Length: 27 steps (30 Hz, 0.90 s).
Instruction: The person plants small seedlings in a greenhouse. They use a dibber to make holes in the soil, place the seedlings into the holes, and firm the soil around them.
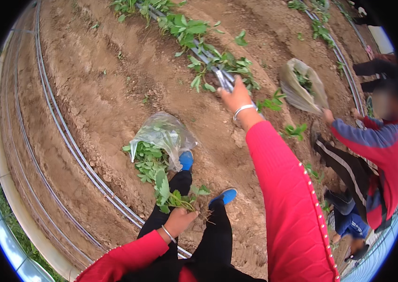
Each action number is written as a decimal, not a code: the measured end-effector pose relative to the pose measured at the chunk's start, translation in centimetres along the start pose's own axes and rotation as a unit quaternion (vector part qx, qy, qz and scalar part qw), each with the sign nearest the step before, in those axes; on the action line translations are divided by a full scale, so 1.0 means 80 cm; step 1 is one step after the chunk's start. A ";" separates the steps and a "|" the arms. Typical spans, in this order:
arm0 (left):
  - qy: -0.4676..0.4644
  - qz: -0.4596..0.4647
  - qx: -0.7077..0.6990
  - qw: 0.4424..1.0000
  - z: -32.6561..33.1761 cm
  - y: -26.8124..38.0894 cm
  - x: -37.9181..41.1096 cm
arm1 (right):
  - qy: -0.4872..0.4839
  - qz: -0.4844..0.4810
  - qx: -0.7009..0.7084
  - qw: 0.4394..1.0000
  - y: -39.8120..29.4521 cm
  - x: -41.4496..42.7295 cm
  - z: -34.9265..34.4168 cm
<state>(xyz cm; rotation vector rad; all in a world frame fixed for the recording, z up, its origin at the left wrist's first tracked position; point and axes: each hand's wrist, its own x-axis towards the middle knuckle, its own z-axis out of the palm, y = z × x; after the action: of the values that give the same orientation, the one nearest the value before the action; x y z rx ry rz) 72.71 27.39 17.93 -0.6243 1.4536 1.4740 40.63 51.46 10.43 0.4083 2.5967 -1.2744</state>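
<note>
My left hand (180,222) grips a small bunch of strawberry seedlings (176,199), leaves to the left and bare roots to the right. Stretched far forward, my right hand (236,97) holds a pair of grey drip irrigation tubes (222,78), thumb and forefinger spread along them. Strawberry plants (236,63) lie along and over these tubes just beyond the fingers. In front of my blue shoes (186,160) rests a clear plastic bag (163,128), its mouth towards me, with more seedlings (148,158) spilling out onto the soil.
To the right, a person in a red and blue top (371,137) holds a whitish sack (294,84) with green plants inside. Other people are partly visible behind. More drip tubes (58,107) run along the left soil beds. Single seedlings (294,131) dot the soil at right.
</note>
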 end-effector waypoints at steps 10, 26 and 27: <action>0.035 -0.050 -0.032 0.998 -0.056 0.010 0.058 | 0.042 -0.029 0.041 0.998 0.100 0.030 0.064; 0.068 0.204 -0.062 0.975 -0.001 0.177 0.271 | 0.032 0.009 -0.013 0.999 0.118 0.120 0.035; 0.060 0.168 -0.022 0.984 -0.007 0.174 0.268 | 0.002 0.015 -0.040 0.999 0.114 0.127 0.031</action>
<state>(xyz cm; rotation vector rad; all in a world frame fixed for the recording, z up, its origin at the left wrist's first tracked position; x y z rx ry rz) 51.32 34.56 5.92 -0.5185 1.6851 1.7574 34.39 56.32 -0.95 0.4333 2.6247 -1.1583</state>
